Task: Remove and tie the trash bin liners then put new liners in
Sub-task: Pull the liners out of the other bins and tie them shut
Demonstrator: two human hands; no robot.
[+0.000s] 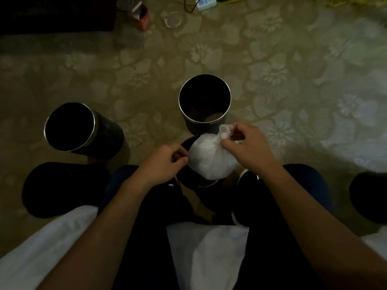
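Pinching the gathered neck of the white liner bag (211, 162), the right hand (249, 147) sat at centre frame, its fingers and thumb closed on the plastic. The bag bulged over the nearest bin (186, 181), low in the middle of the frame, and hid most of its rim. The left hand (165, 162) was curled at the bag's left edge; whether it held any plastic could not be told. A second bin (200, 128) stood just above the bag, and a third bin (109, 135) at middle left. On the floral carpet (272, 70) near the top edge lay a small orange box (144, 17), a glass ashtray (172, 20) and a white adapter (206, 2).
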